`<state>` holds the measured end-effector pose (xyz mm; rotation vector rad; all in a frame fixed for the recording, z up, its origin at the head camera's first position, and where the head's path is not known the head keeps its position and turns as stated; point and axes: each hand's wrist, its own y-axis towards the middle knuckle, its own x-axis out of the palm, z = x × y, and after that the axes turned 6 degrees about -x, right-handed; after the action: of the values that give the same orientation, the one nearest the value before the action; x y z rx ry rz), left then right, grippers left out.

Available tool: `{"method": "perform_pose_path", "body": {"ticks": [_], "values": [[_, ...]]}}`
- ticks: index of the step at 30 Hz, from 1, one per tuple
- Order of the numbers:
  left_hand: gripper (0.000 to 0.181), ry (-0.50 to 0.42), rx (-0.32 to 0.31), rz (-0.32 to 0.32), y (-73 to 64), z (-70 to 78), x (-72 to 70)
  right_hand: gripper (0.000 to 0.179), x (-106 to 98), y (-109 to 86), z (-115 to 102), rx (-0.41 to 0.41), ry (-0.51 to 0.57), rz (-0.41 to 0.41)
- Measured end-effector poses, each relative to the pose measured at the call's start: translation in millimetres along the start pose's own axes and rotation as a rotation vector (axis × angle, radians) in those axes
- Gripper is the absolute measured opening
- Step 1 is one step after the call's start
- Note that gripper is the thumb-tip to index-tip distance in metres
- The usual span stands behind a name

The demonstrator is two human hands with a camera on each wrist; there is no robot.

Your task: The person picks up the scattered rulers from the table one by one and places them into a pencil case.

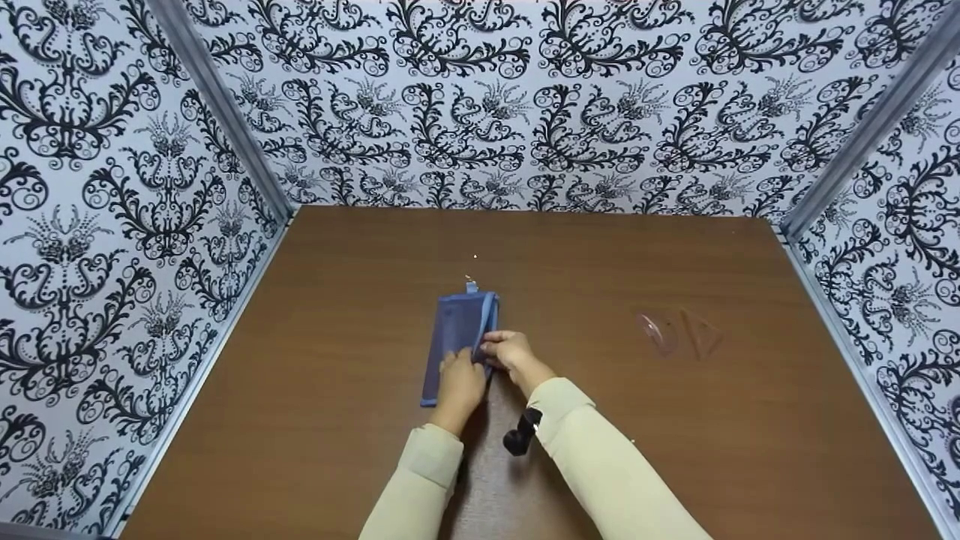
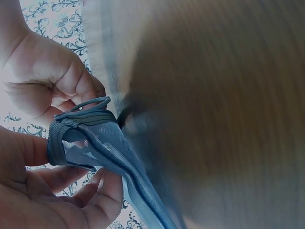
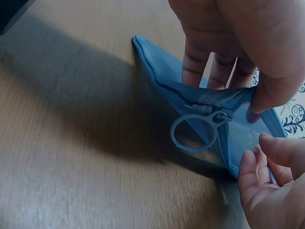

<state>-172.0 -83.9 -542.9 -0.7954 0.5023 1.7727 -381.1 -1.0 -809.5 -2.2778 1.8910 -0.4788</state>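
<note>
A blue mesh zip pouch [image 1: 459, 322] lies lengthwise on the table, its zipper edge on the right. My left hand [image 1: 461, 379] grips it near its closer end. My right hand [image 1: 511, 354] pinches the zipper edge just beside the left fingers. From the right wrist, a large pull ring [image 3: 194, 133] hangs from the zipper slider, and thumbs and fingers hold the pouch [image 3: 167, 71] on both faces. The left wrist view shows the mesh pouch [image 2: 107, 138] bent between both hands, its zipper band curving down. Some fingertips are hidden behind the fabric.
To the right on the brown wooden table [image 1: 570, 262] lie a clear pinkish protractor [image 1: 657, 334] and a clear set square [image 1: 701, 334]. A small tab [image 1: 471, 286] sticks out at the pouch's far end. Patterned walls [image 1: 480, 112] stand behind and at both sides.
</note>
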Motion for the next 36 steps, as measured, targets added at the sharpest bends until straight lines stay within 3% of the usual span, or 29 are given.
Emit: {"method": "perform_pose_path", "body": {"ticks": [3,7,9,10,14,16,17,20,25,36], "values": [[0.036,0.002,-0.004,0.003,0.4,-0.2,0.8,0.029,1,-4.2,-4,-0.004,-0.001,0.002],[0.036,0.005,-0.002,0.007,0.3,-0.4,1.3,0.029,-4,12.0,11,-0.02,0.001,-0.005],[0.035,0.003,0.001,0.004,-0.2,-0.5,1.0,0.029,-2,2.6,2,-0.016,-0.01,0.003],[0.035,0.003,0.001,0.001,-0.4,-0.7,0.9,0.028,1,-11.4,-12,-0.027,-0.012,0.001],[0.035,-0.002,0.0,-0.004,-0.8,-1.3,0.5,0.025,26,-123.9,-116,-0.089,-0.043,0.015],[0.034,-0.006,-0.003,-0.002,-0.7,-1.5,0.7,0.024,38,-170.9,-159,-0.119,-0.059,0.028],[0.034,-0.009,-0.004,0.001,-0.3,-1.7,0.9,0.024,43,-188.2,-175,-0.119,-0.074,0.042],[0.034,-0.014,-0.012,0.002,0.4,-2.3,1.6,0.025,49,-207.7,-194,-0.098,-0.109,0.088],[0.034,-0.019,-0.019,-0.004,0.5,-2.6,2.4,0.027,43,-216.8,-202,-0.125,-0.132,0.085],[0.035,-0.007,-0.015,-0.002,-0.1,-3.2,3.2,0.028,23,-213.5,-205,-0.18,-0.222,0.116]]}}
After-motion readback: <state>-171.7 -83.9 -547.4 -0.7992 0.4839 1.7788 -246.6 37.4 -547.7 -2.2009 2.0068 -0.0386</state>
